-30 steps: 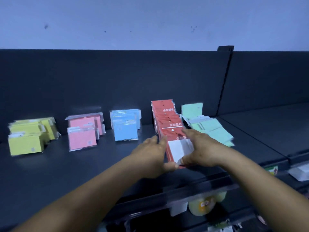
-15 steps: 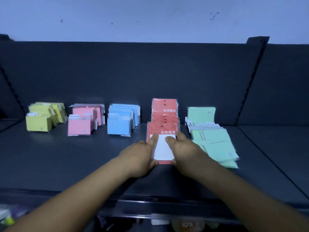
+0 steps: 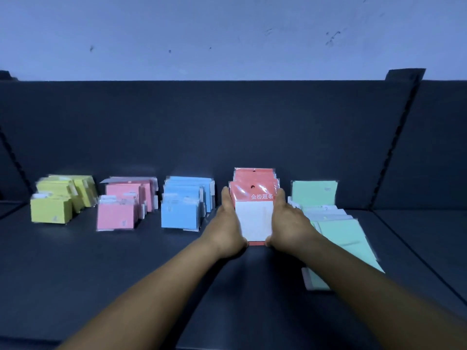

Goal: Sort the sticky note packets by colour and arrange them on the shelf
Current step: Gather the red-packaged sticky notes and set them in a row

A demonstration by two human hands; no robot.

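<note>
A dark shelf (image 3: 75,274) carries five colour groups in a row along its back wall: yellow packets (image 3: 60,200) nearest the left end, then pink packets (image 3: 123,205), blue packets (image 3: 184,205), red packets (image 3: 254,195) and, toward the right end, green packets (image 3: 336,228) that fan forward toward the front edge. The red packets stand upright in a tight stack; the front one has a red header with printed characters, a small hang hole and a white lower panel. The left hand (image 3: 227,223) presses flat against the stack's left side and the right hand (image 3: 288,223) against its right side, so both grips clasp the red packets. Half a second earlier the thumbs overlapped the white panel; now the hands sit on the edges and the stack stands more squarely.
</note>
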